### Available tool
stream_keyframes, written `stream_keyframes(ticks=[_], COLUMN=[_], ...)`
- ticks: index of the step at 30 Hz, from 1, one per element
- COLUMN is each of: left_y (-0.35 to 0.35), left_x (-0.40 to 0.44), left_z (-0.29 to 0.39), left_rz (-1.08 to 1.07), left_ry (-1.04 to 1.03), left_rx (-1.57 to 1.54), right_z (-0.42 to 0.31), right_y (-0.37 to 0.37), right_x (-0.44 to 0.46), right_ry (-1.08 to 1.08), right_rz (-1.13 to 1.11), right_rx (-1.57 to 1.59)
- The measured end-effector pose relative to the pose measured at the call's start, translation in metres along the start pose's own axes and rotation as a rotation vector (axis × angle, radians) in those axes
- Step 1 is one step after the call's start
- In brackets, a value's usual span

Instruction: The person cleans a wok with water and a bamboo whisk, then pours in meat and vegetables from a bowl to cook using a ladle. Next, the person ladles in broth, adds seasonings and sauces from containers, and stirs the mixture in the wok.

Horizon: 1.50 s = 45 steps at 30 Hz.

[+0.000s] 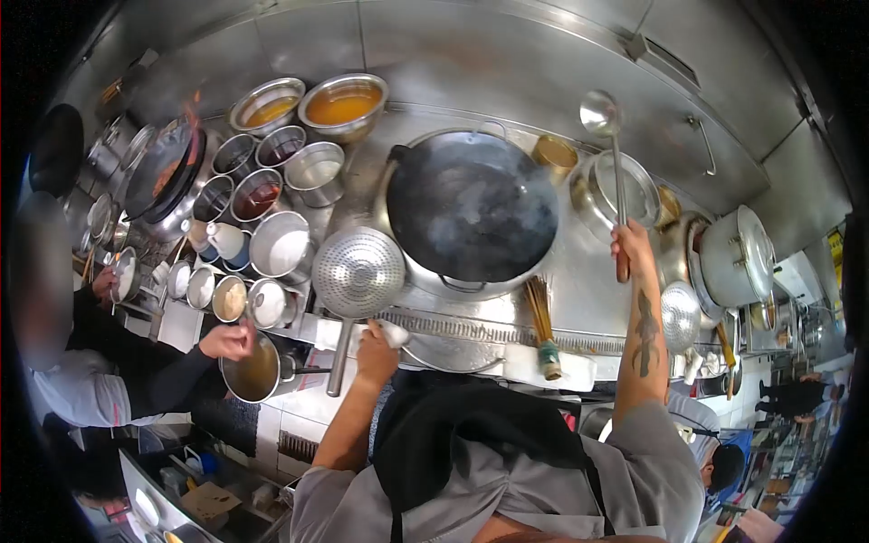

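My right hand (632,246) is closed around the wooden grip of a long steel ladle (619,172), its bowl raised beside the back wall. Below my left hand's fingers lies a folded white cloth (395,333); my left hand (375,355) appears closed on it at the stove's front edge. Just left of that hand, a perforated skimmer (359,270) rests with its handle pointing toward me. Between my hands, a large dark wok (471,213) sits on the burner, giving off smoke or steam. A bamboo brush (545,335) leans near the wok's front right.
Steel bowls of orange liquid (344,105) and several seasoning containers (279,242) crowd the left. A co-worker's hand (228,340) is above a pot (251,369). Flame rises at another wok (163,172). At right stand a strainer pot (593,201) and a big lidded pot (738,258).
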<state>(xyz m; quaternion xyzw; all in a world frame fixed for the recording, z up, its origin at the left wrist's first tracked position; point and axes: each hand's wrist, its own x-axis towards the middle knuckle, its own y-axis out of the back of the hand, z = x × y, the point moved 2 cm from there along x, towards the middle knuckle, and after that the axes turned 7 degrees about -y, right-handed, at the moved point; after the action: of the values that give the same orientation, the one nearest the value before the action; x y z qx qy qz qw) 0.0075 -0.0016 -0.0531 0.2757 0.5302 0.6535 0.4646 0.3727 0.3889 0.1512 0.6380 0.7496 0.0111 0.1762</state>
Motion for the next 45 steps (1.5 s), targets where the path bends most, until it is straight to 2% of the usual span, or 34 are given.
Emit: stream_keyframes(ticks=[2,5,6,8,10,12,14,16,21,22,24,27,30,34,36,39,42,44,45], left_y=[-0.002,-0.002,0.000,0.002,0.000,0.019,0.039,0.062,0.080,0.086,0.098,0.085,0.078,0.054,0.039,-0.028,-0.069,-0.105,-0.123], left_x=[0.005,0.008,0.005,0.005,0.006,0.003,-0.003,-0.007,-0.022,-0.029,-0.043,-0.067,-0.092,-0.121,-0.129,-0.140,-0.125,-0.111,-0.104], left_z=[-0.004,-0.009,-0.009,-0.012,-0.014,-0.012,-0.010,-0.014,-0.033,-0.035,-0.037,-0.047,-0.051,-0.049,-0.042,-0.037,-0.003,0.030,0.048], left_rz=[0.001,0.001,-0.010,-0.052,-0.049,-0.043,-0.042,0.010,0.205,0.162,0.075,-0.082,-0.158,-0.168,-0.189,-0.018,-0.048,-0.139,-0.181], left_ry=[-0.025,-0.044,-0.047,-0.027,-0.048,-0.088,-0.123,-0.138,-0.241,-0.224,-0.193,-0.191,-0.057,0.011,0.010,-0.185,-0.290,-0.352,-0.380], left_rx=[0.029,0.078,0.095,0.018,0.032,0.025,0.068,-0.055,-0.297,-0.381,-0.548,-0.855,-1.054,-1.015,-0.940,-0.782,-0.692,-0.723,-0.738], right_z=[-0.034,-0.067,-0.092,-0.126,-0.145,-0.168,-0.180,-0.176,-0.163,-0.163,-0.164,-0.168,-0.185,-0.184,-0.175,-0.144,-0.099,-0.063,-0.050], right_y=[-0.052,-0.125,-0.164,-0.227,-0.288,-0.351,-0.400,-0.445,-0.511,-0.515,-0.519,-0.510,-0.481,-0.416,-0.373,-0.296,-0.216,-0.170,-0.151], right_x=[0.025,0.072,0.058,0.066,0.075,0.076,0.074,0.088,0.098,0.098,0.099,0.096,0.067,0.068,0.059,0.032,-0.015,-0.044,-0.061], right_ry=[0.293,0.129,0.059,0.033,0.083,0.011,0.000,0.041,0.078,0.023,-0.087,-0.305,-0.456,-0.526,-0.492,-0.438,-0.489,-0.476,-0.541], right_rz=[0.223,-0.063,-0.142,-0.155,-0.274,-0.250,-0.325,-0.357,-0.414,-0.461,-0.550,-0.774,-0.885,-1.054,-1.061,-1.099,-1.006,-0.926,-0.863], right_rx=[-0.679,-0.263,-0.090,-0.201,-0.152,-0.270,-0.387,-0.463,-0.745,-0.722,-0.675,-0.317,0.149,0.687,0.709,0.714,0.701,0.623,0.605])
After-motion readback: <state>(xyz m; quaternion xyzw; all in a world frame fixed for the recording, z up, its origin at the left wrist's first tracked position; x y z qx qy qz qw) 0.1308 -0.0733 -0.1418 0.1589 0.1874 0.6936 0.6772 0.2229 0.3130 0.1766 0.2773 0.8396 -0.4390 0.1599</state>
